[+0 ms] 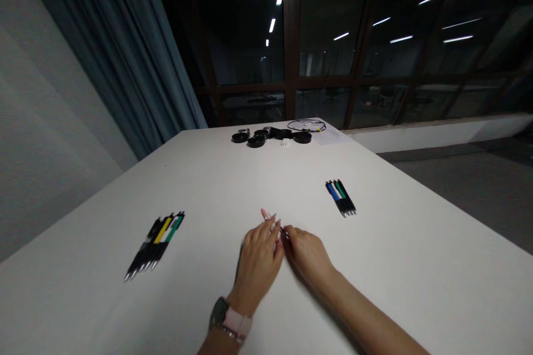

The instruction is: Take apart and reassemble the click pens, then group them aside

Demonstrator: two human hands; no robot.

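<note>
Between my hands, low over the middle of the table, is a pen with a pink end (264, 213); most of its length is hidden by my fingers. My left hand (259, 248), with a watch on the wrist, has its fingers together over this pen. Beside it my right hand (307, 253) pinches a thin dark pen piece (285, 232), its fingertips partly hidden. Whether the dark piece belongs to the pink-ended pen I cannot tell. A row of several pens (156, 244) in black, yellow, white and green lies to the left. Another row of pens (341, 198), with blue, white and green, lies to the right.
Several round black items (256, 141) sit at the far end of the white table (225, 177), near a small white object (285, 142). A coiled black cable (308, 125) lies there over white paper (333, 136). A blue curtain (137, 55) and dark windows stand beyond.
</note>
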